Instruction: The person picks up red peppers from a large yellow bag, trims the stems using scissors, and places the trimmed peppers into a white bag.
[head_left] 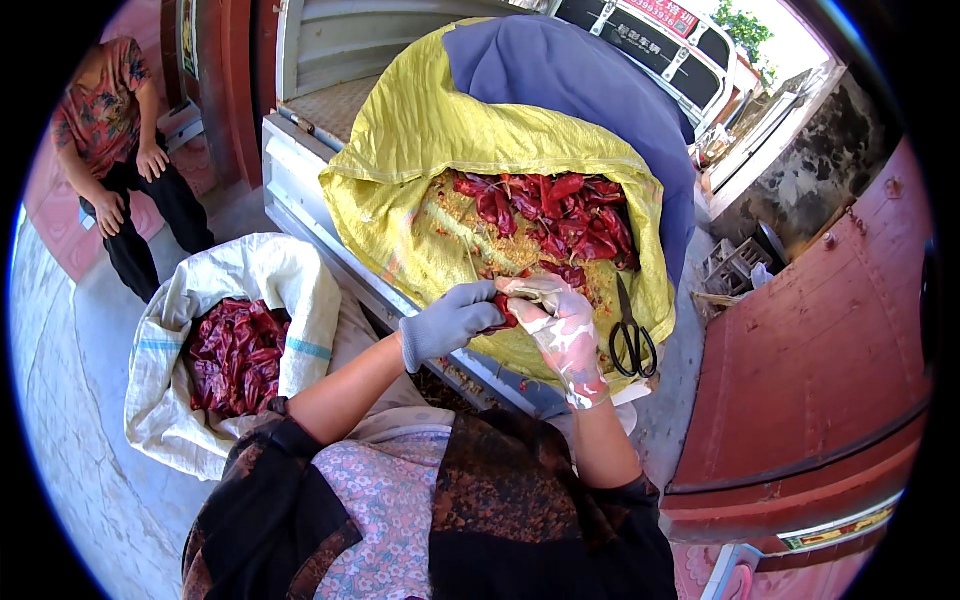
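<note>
Hands: my left hand (448, 322) in a grey knit glove and my right hand (562, 330) in a stained thin glove are pinched together on a dried red chili (503, 312), mostly hidden between them.
Chili place: at the near rim of the yellow woven sack (400, 150).
Scissors (630, 335): black, lying on the sack's right edge.
White sack (290, 280): woven, slumped, holding dark red chilies.

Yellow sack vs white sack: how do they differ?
The yellow sack lies on the truck bed, directly in front of the hands; the white sack stands lower, on the ground at the person's left. Chillies in the yellow sack look brighter red, with loose seeds and bits among them; those in the white sack look darker. Both sacks are woven, open-mouthed and hold dried red chillies.
</note>
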